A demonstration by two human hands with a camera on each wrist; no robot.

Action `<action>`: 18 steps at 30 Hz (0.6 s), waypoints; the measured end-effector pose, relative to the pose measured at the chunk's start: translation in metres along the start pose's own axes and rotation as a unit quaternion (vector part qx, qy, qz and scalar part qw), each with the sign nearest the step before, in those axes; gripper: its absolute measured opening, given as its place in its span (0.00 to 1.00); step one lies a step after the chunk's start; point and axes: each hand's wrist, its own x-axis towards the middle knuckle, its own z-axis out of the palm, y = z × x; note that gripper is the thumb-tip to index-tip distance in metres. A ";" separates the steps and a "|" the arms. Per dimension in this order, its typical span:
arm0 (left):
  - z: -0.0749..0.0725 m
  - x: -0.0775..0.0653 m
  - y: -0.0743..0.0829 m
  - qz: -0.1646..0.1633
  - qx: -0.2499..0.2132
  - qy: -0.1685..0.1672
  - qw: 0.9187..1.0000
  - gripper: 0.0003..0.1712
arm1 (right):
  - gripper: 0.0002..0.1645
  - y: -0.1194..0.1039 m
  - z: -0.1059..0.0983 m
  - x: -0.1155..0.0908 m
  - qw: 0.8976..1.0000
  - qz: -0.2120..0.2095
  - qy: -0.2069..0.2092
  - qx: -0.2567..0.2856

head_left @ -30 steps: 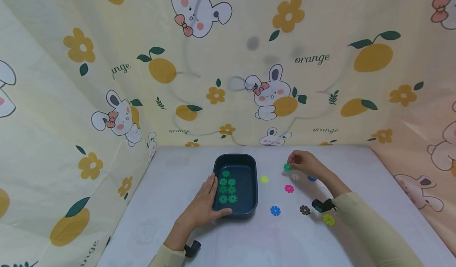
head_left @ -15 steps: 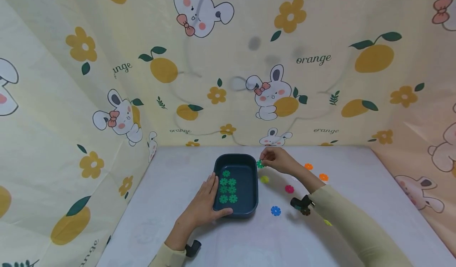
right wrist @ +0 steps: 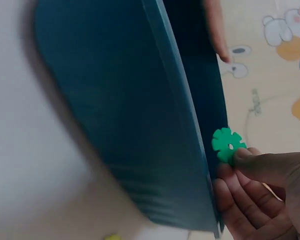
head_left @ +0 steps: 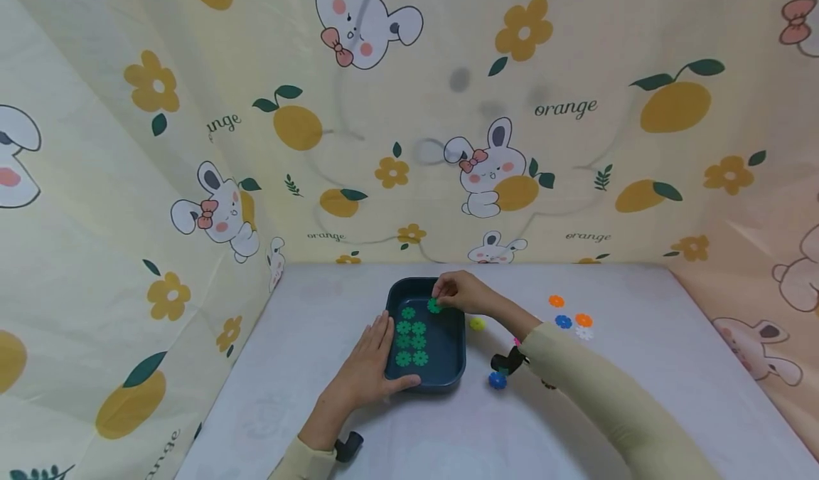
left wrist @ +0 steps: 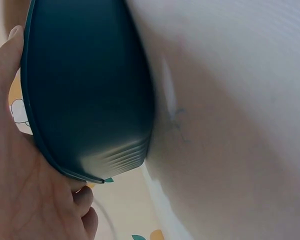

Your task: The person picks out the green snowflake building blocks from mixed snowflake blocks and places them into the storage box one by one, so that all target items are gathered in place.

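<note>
My right hand (head_left: pixel 463 294) pinches a green notched plastic disc (right wrist: pixel 228 145) between thumb and fingertips. It is over the far right part of a dark blue rectangular tub (head_left: pixel 453 366), just inside the rim. Several green discs (head_left: pixel 418 341) like it lie on the left half of the tub's floor. Along the left wall of the tub rests my left hand (head_left: pixel 361 363), its fingers straight and its thumb across the near rim. The left wrist view has this hand (left wrist: pixel 30 190) against the rim of the tub (left wrist: pixel 90 85).
Right of the tub lie a yellow disc (head_left: pixel 477 323), a blue disc (head_left: pixel 497 380), two orange discs (head_left: pixel 557 301), another blue one and a white disc (head_left: pixel 584 333). My right sleeve (head_left: pixel 576 373) partly hides pink and brown discs. A printed curtain (head_left: pixel 358 195) stands behind the white table.
The right hand has moved left with the green disc, from among the loose discs to over the tub, uncovering the orange discs. The left hand stays at the tub's left side.
</note>
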 end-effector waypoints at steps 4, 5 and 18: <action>0.001 0.000 -0.001 0.002 0.000 0.002 1.000 0.74 | 0.03 -0.003 0.009 0.011 1.000 -0.010 -0.018 -0.008; 0.001 0.000 -0.001 0.001 0.000 0.002 1.000 0.74 | 0.03 -0.005 0.011 0.014 1.000 -0.009 -0.021 -0.010; -0.003 -0.001 0.002 0.000 -0.015 0.003 1.000 0.72 | 0.04 -0.006 0.027 0.033 0.998 0.014 -0.038 -0.043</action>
